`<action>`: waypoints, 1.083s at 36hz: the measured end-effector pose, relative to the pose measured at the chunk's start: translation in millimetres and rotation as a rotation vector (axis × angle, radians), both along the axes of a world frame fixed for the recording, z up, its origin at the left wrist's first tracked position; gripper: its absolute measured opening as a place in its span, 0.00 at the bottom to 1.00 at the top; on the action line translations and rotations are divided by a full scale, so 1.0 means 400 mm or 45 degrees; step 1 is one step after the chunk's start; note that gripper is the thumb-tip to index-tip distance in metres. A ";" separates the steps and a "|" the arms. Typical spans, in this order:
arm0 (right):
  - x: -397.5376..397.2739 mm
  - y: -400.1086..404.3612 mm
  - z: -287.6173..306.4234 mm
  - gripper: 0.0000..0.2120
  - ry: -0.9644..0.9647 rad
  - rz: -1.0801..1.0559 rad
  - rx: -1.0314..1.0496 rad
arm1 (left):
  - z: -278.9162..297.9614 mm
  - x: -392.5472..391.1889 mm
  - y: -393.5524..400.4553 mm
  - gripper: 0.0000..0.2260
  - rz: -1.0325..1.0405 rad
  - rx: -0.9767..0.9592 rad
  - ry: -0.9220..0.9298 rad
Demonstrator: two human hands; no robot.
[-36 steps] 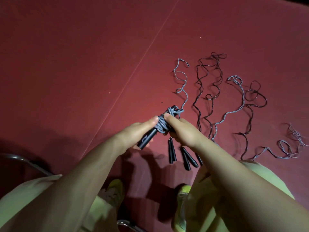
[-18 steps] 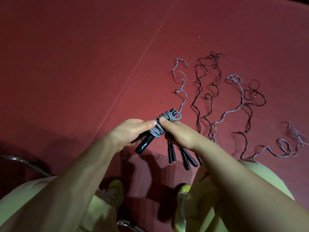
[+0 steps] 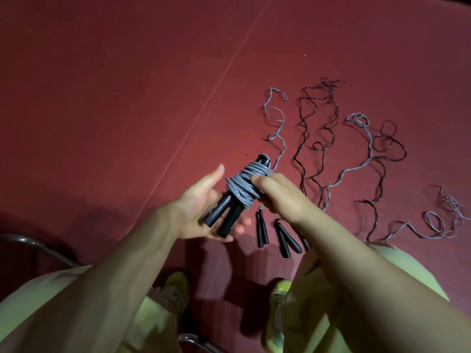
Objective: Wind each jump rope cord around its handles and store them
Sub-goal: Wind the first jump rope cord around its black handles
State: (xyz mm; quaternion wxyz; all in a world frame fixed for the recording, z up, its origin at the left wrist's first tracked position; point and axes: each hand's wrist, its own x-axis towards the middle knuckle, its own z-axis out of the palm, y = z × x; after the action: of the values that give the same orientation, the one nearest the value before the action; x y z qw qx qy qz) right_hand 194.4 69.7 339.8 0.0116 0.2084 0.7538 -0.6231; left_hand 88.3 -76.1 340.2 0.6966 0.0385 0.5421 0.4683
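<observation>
A jump rope with two black handles [image 3: 222, 215] has its grey cord wound [image 3: 241, 190] around their upper part. My right hand [image 3: 283, 197] grips this bundle at the wound cord, holding it tilted above the floor. My left hand [image 3: 195, 207] lies open, palm up, under the lower handle ends, thumb spread away. Several unwound ropes lie on the red mat to the right: a grey cord [image 3: 276, 118], a dark cord [image 3: 318, 115], and another grey cord [image 3: 367, 151]. Their black handles [image 3: 262, 230] lie near my right wrist, partly hidden by it.
The red mat [image 3: 127, 98] has a pale seam line running diagonally. A metal chair tube [image 3: 38, 247] curves at the lower left. My yellow-green shoes [image 3: 178, 286] and trousers fill the bottom. More tangled grey cord [image 3: 441, 220] lies far right.
My left hand has let go of the bundle and opened beneath it. My right hand keeps the bundle, now turned so that both handle ends show.
</observation>
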 end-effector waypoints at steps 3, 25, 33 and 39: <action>0.003 -0.002 0.009 0.13 0.023 0.034 -0.069 | 0.003 0.001 -0.001 0.39 -0.067 0.007 -0.081; 0.004 0.021 0.008 0.15 -0.270 0.030 -0.129 | -0.013 -0.008 0.005 0.15 0.058 -0.015 0.781; 0.004 0.022 0.018 0.12 -0.157 0.084 -0.207 | -0.013 -0.019 -0.008 0.21 0.063 0.192 0.686; 0.009 0.030 0.016 0.07 -0.161 0.142 -0.330 | -0.016 -0.014 -0.004 0.20 0.045 0.262 0.656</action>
State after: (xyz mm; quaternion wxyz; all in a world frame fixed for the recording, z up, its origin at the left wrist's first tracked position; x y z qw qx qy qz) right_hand 197.9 81.8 346.1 0.1205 0.2019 0.6752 -0.6991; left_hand 82.8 -77.5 334.0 0.5199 0.2174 0.6516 0.5079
